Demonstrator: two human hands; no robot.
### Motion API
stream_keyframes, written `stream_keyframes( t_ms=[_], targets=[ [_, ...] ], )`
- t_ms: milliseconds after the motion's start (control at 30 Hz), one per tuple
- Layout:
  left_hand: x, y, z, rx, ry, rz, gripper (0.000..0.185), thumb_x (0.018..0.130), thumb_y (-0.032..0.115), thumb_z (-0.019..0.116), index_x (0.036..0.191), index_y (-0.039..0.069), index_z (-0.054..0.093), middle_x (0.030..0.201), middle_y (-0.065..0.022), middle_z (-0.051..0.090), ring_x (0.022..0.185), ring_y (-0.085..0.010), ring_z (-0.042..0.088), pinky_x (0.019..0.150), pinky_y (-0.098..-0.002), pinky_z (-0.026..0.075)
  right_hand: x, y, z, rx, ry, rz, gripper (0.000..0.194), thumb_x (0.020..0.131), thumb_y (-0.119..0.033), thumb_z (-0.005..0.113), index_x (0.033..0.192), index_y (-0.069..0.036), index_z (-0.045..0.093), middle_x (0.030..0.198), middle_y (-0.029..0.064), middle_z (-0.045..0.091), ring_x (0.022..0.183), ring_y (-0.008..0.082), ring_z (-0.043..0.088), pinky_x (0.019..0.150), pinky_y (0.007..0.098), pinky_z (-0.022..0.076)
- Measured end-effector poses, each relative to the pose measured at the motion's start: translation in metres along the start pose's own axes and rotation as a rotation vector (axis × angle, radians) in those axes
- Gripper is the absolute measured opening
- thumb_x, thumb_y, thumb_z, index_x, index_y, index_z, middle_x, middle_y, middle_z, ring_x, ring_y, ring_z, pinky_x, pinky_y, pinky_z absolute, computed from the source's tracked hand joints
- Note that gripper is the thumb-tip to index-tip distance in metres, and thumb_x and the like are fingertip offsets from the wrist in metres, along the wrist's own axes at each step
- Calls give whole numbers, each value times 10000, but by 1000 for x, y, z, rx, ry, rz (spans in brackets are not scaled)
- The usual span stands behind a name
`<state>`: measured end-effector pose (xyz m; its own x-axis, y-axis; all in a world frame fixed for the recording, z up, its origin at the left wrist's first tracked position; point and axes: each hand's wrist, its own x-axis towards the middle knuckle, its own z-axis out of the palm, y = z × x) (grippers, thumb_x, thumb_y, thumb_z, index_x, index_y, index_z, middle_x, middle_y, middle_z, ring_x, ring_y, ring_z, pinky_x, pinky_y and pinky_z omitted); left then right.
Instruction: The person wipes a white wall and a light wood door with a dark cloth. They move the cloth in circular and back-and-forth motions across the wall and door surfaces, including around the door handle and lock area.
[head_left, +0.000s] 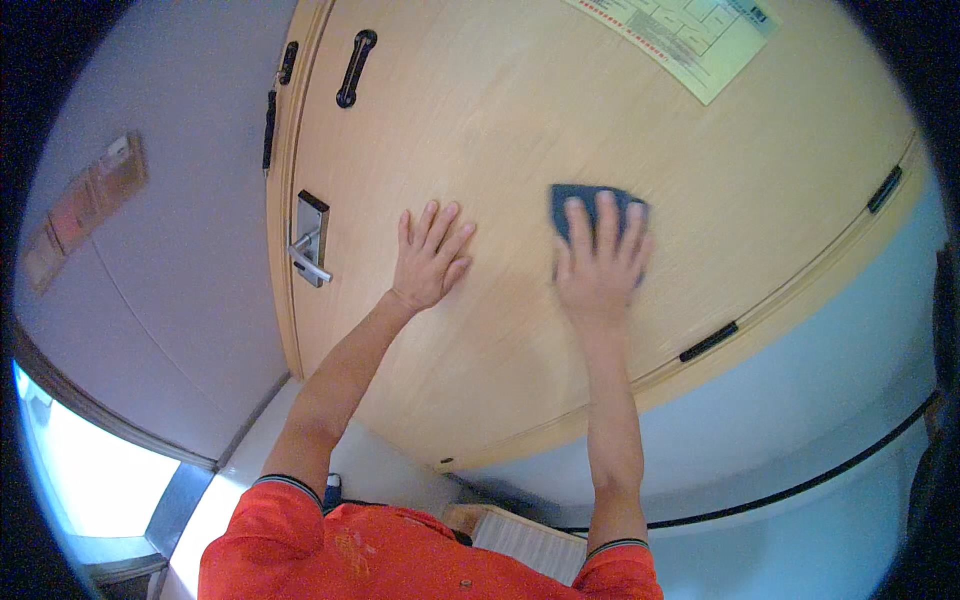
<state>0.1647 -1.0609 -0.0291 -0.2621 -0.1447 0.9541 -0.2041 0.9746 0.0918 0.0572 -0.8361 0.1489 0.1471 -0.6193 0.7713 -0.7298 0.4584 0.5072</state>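
Note:
Before me stands a light wooden door (510, 330). My left hand (433, 259) rests flat against it with fingers spread, holding nothing. To its right, my right hand (602, 262) presses a dark blue cloth (561, 204) against the wood. The fingers lie over the cloth, so much of it is hidden, and the hand is slightly blurred. A metal lever handle (309, 251) on a plate sits to the left of my left hand, apart from it.
Above the handle is a black door guard (355, 69). A printed notice (682, 45) with writing is fixed high on the door. Black hinges (709, 342) line the right edge. On the left wall (187, 225) hangs a switch panel (86, 210). A slatted wooden item (525, 544) stands low down.

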Motion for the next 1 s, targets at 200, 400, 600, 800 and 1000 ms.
stream_keyframes(
  t_ms=[200, 400, 600, 800, 1000],
  targets=[
    [-31, -29, -11, -62, -101, -121, 638, 995, 430, 629, 1569, 200, 468, 1714, -146, 277, 1573, -448, 216, 1192, -731, 180, -68, -35, 26, 80, -232, -295, 601, 926, -390, 719, 1499, -288, 571, 1633, 81, 438, 1499, 426, 366, 1166, 653, 310],
    [-54, -20, -7, -19, -151, -256, 679, 1023, 455, 583, 1625, 207, 387, 1738, -177, 193, 1586, -485, 144, 1181, -754, 161, -48, -5, 3, -32, -137, -163, 591, 927, -430, 716, 1481, -269, 587, 1601, 134, 455, 1483, 469, 365, 1163, 668, 293],
    [-55, -20, -6, -52, -118, -234, 679, 1035, 452, 566, 1637, 214, 363, 1742, -176, 186, 1587, -484, 148, 1187, -753, 135, 48, -36, 9, -107, -13, -14, 620, 946, -427, 697, 1515, -237, 545, 1601, 173, 437, 1483, 497, 348, 1160, 689, 273],
    [-56, -30, -21, -126, -170, -210, 672, 1031, 402, 594, 1635, 215, 365, 1738, -148, 222, 1587, -449, 183, 1208, -710, 161, 54, -92, 40, -13, -108, -118, 621, 946, -434, 694, 1523, -268, 538, 1616, 130, 432, 1489, 477, 344, 1147, 676, 289],
    [-48, -31, -51, -332, -190, -291, 631, 1020, 245, 622, 1592, 93, 403, 1691, -246, 286, 1566, -491, 228, 1239, -632, 209, 13, -115, 48, 83, -205, -244, 692, 921, -457, 715, 1554, -282, 498, 1637, 107, 416, 1483, 421, 374, 1156, 657, 288]
  ],
)
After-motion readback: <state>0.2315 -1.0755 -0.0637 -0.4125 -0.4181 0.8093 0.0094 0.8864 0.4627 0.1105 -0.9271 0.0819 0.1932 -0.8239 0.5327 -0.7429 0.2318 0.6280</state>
